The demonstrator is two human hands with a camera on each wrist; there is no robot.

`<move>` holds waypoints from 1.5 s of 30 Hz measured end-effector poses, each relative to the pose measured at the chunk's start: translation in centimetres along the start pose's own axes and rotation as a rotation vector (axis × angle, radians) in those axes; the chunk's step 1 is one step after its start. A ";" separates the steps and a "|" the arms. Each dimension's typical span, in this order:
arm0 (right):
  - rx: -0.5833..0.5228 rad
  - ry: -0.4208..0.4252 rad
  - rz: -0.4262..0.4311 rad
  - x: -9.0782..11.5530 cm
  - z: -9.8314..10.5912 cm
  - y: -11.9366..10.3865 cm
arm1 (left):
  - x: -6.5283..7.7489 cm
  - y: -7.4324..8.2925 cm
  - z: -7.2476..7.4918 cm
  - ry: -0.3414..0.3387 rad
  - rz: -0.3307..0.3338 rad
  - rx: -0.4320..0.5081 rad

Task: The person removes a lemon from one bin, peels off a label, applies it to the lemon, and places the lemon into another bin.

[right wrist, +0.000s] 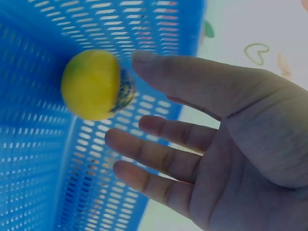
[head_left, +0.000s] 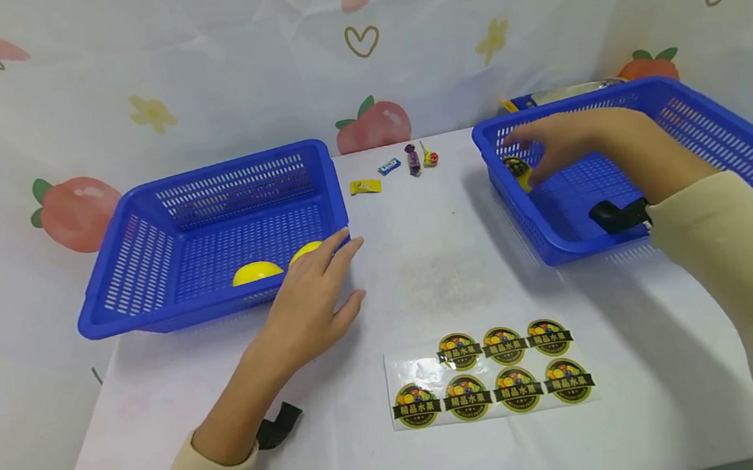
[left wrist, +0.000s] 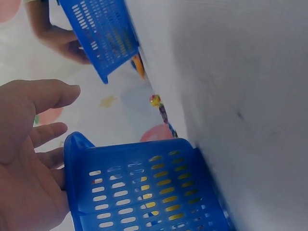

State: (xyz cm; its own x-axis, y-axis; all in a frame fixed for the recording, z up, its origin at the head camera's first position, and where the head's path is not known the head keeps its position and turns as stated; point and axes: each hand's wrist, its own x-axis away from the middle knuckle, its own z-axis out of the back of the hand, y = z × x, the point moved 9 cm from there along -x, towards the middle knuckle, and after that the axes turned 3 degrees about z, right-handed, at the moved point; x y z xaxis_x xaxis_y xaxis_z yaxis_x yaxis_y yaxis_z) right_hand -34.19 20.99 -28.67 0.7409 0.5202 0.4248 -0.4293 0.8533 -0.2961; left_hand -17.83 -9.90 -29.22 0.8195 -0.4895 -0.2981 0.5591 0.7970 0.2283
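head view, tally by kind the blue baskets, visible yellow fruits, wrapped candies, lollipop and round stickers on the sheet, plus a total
Blue baskets: 2
Visible yellow fruits: 3
Wrapped candies: 3
Lollipop: 1
Round stickers on the sheet: 7
Total: 16

Work surface: white-covered table (head_left: pixel 481 247). Placed directly on it — left blue basket (head_left: pixel 165 317) and right blue basket (head_left: pixel 574 249), set apart. Between them, at the far edge: yellow packet (head_left: pixel 365 186), blue packet (head_left: pixel 388 165), purple-wrapped sweet (head_left: pixel 413 160), lollipop (head_left: pixel 432 159). Near side — one flat sticker sheet (head_left: pixel 491 376).
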 end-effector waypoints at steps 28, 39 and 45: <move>0.039 0.141 0.151 5.0 -1.3 -5.9 | 0.2 -10.9 5.1 -0.232 0.421 0.073; 0.100 0.215 0.113 8.3 -6.9 -7.1 | -0.5 -14.2 1.9 -0.437 0.470 0.148; 0.158 0.353 0.142 8.7 -8.6 -7.2 | -0.6 -14.5 0.5 -0.640 0.455 0.162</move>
State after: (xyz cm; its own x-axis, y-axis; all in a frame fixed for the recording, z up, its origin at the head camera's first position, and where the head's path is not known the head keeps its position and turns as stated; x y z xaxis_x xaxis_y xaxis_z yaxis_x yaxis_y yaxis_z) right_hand -20.17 19.09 -30.23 0.7885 0.6120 0.0611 -0.5937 0.7833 -0.1843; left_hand -26.37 -21.33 -31.90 0.8572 -0.2757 0.4350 0.1236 0.9301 0.3458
